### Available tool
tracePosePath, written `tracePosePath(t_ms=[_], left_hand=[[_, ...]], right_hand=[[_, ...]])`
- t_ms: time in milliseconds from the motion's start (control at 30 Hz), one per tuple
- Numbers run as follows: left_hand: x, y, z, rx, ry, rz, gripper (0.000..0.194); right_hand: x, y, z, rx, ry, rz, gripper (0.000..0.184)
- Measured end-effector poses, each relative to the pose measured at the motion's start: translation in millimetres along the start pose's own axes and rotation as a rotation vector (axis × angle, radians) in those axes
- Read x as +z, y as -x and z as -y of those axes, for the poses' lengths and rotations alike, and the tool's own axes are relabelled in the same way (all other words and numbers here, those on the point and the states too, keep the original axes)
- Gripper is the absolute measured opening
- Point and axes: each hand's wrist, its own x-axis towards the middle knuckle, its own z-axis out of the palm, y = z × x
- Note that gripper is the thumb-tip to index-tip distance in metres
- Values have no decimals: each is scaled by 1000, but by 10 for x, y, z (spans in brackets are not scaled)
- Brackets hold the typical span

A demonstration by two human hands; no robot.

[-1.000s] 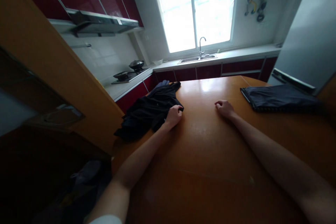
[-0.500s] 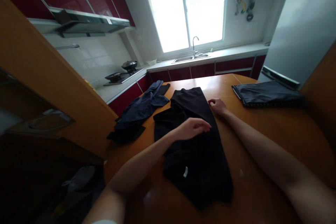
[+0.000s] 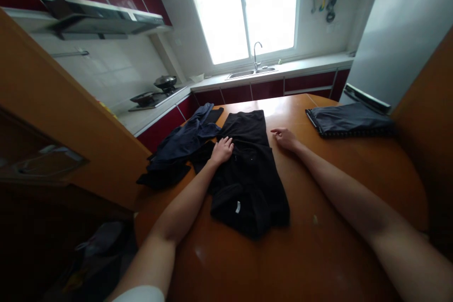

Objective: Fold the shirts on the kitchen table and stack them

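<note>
While the left hand [image 3: 222, 149] lies flat, fingers spread, on the black garment [image 3: 247, 170], the right hand [image 3: 285, 138] rests loosely curled, empty, on the worktop [image 3: 354, 184].

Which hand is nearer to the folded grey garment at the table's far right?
Right. The right hand lies on the table left of the folded grey garment, apart from it; the left hand rests farther left on the black garment.
</note>
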Motion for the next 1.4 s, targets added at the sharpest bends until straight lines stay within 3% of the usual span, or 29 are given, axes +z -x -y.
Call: tracePosePath(t_ms=[67,133,200,300,400,500,633,767,833,900,967,1067,1167,1233,1333,1400], left_hand=[[-118,84,-102,-28,-3,-38,45],[-237,281,-348,72,44,-73,44],[-322,588,-712,343,183,-77,40],[-335,1135,-1269,696,306,80,46],[-242,1544,-1559,850,219,209,68],[-157,1698,-1568,831,110,240,75],[-196,1633,-1469,737,11,171,51],[-458,1276,-1258,487,-33,209,59],[-644,1031,-1090,399,59,216,56],[-809,850,-961,344,230,168,45],[-890,823,-949,341,357,55,36],[-772,1112,-1174,502,377,-24,32],[-446,1552,-1479,703,234,115,55],[-235,1739,-1594,734,127,172,58],[-82,1724,-1584,717,116,192,61],[-126,1549,-1488,702,226,179,63]], right_hand=[[-16,-4,4,15,14,-27,40],[-28,-12,8,23,17,-46,40],[-33,-19,9,25,14,-56,39],[-38,-22,3,25,11,-64,38],[-50,-20,-12,24,15,-70,38],[-53,-22,-22,22,18,-78,38],[-39,-27,-15,11,29,-66,37],[-34,-12,11,-12,67,-33,37],[-28,9,40,-39,93,-8,35],[-12,32,81,-77,115,23,32],[11,52,125,-112,130,48,30],[41,63,163,-136,143,55,28],[42,55,149,-132,150,46,29],[32,46,126,-123,150,43,32],[20,36,108,-108,145,43,34],[17,35,113,-101,143,44,34]])
